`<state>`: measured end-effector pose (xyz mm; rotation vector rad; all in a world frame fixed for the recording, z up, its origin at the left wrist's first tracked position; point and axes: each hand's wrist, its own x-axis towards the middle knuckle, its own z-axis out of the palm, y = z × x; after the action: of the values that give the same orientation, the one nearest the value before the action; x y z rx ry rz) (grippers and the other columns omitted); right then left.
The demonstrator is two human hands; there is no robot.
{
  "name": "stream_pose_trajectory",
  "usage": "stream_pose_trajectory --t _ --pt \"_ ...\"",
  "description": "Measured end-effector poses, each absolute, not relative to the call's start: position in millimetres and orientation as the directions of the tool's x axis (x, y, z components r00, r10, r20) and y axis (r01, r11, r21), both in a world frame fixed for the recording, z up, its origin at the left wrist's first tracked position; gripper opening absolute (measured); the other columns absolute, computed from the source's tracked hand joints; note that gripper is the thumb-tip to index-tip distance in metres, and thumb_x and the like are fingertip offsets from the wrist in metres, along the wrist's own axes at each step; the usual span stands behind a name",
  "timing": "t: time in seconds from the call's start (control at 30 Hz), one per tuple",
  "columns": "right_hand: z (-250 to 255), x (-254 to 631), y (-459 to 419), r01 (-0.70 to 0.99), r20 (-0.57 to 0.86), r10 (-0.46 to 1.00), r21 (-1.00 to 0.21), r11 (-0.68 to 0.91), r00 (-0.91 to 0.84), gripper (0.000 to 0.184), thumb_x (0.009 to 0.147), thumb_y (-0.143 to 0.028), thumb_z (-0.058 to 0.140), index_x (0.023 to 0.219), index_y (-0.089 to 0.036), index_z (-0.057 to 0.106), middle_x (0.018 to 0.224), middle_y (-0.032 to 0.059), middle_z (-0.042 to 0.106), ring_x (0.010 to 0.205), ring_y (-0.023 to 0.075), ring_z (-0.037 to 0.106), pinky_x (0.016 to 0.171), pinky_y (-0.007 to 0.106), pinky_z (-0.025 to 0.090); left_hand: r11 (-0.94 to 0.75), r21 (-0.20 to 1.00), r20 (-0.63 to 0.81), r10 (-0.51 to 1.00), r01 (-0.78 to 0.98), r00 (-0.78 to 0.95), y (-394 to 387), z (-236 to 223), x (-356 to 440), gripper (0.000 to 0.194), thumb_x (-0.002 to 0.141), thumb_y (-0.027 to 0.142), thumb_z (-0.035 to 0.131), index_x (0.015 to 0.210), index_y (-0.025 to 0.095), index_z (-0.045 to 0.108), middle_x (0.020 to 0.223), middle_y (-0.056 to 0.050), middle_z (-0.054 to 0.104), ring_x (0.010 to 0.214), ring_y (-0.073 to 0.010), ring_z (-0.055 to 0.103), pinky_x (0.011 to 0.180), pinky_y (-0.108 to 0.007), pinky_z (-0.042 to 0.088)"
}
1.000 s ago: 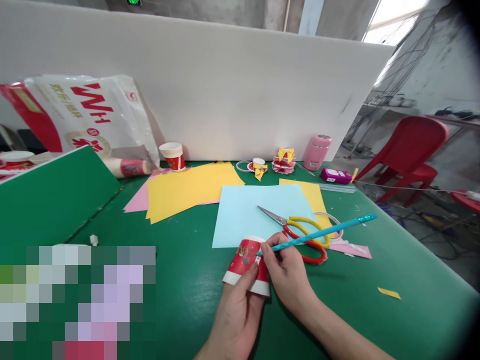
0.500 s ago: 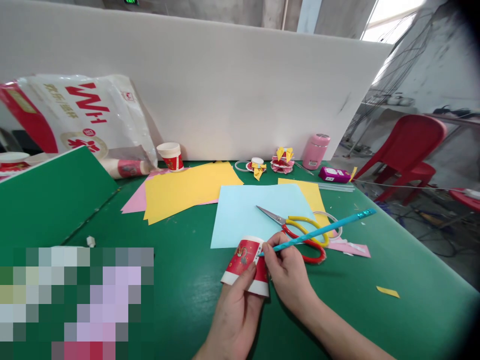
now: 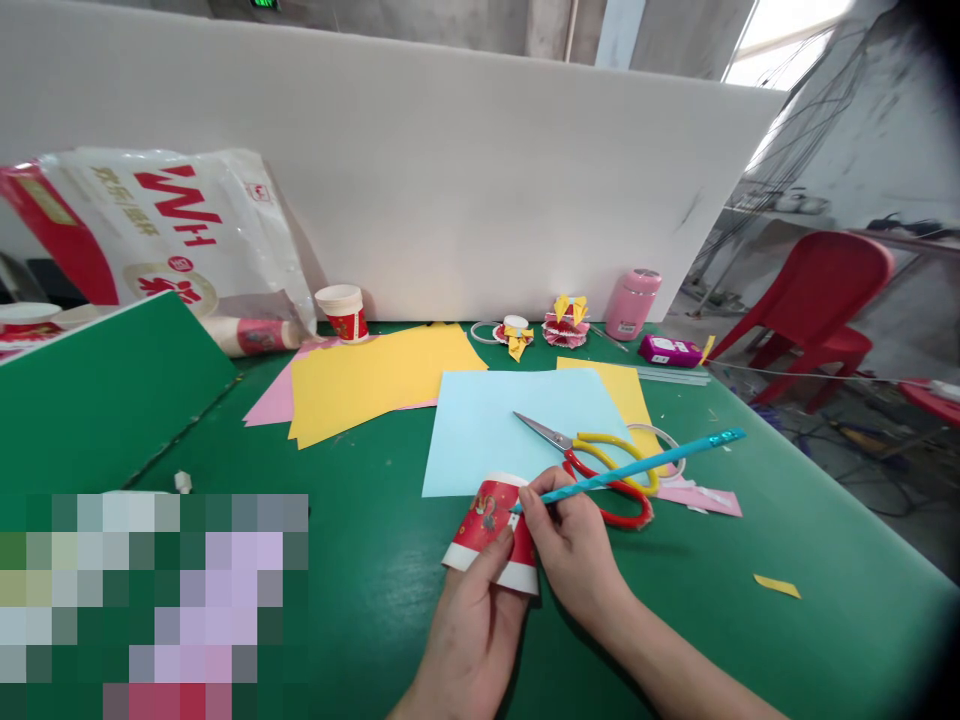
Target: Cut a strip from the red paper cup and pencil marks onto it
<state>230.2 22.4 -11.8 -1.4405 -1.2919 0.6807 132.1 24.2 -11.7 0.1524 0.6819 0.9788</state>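
Note:
My left hand (image 3: 480,610) grips a red and white paper cup (image 3: 480,515), upside down with its wide mouth toward me; the thumb lies on the outside and the other fingers are hidden inside or behind it. In my right hand (image 3: 574,530) is a blue pencil (image 3: 637,465), pinched near its tip, which meets the cup's side by a small white patch. The pencil slants up to the right. Just beyond my right hand, scissors (image 3: 600,460) with yellow and red handles lie partly on a light blue sheet of paper (image 3: 480,430).
Yellow sheets (image 3: 375,380) and pink paper (image 3: 270,395) lie farther back. Along the white partition (image 3: 465,190) stand another paper cup (image 3: 345,315), two small paper crafts, a pink bottle (image 3: 634,305) and a purple packet (image 3: 670,350). A plastic bag (image 3: 247,240) leans at left.
The pencil's tip has shifted slightly down and left on the cup, and its rear end has dipped a little. My left hand and the cup stay nearly still.

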Motion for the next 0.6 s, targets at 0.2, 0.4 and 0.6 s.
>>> stream_pose_trajectory --t 0.2,0.4,0.6 --pt "-11.1 231.1 22.2 0.33 0.182 0.94 -0.941 0.082 0.287 0.019 0.084 -0.026 0.042 0.067 -0.022 0.037 0.046 -0.0077 0.035 0.041 0.0102 0.034 0.04 0.022 0.028 0.566 0.429 -0.487 0.801 -0.704 0.348 25.2 -12.5 131.8 0.03 0.074 0.01 0.057 0.104 0.015 0.06 0.103 -0.011 0.066 0.104 -0.0243 0.056 0.09 -0.036 0.044" --pt "-15.9 231.6 20.3 0.277 0.143 0.945 -0.959 0.06 0.293 0.018 0.084 -0.027 0.042 0.068 -0.022 0.037 0.046 -0.0066 0.041 0.041 0.0108 0.041 0.04 0.022 0.029 0.566 0.439 -0.478 0.805 -0.698 0.352 24.8 -10.7 132.3 0.028 0.075 0.009 0.056 0.102 0.014 0.06 0.102 -0.011 0.066 0.103 -0.024 0.056 0.089 -0.036 0.045" --pt "-16.7 231.4 20.8 0.219 0.121 0.951 -0.974 0.058 0.285 0.02 0.085 -0.03 0.043 0.069 -0.022 0.038 0.046 -0.0064 0.041 0.041 0.0115 0.043 0.041 0.022 0.03 0.56 0.474 -0.475 0.812 -0.679 0.339 23.2 -9.4 131.9 0.028 0.074 0.01 0.057 0.102 0.014 0.06 0.1 -0.011 0.067 0.098 -0.0233 0.059 0.086 -0.035 0.048"
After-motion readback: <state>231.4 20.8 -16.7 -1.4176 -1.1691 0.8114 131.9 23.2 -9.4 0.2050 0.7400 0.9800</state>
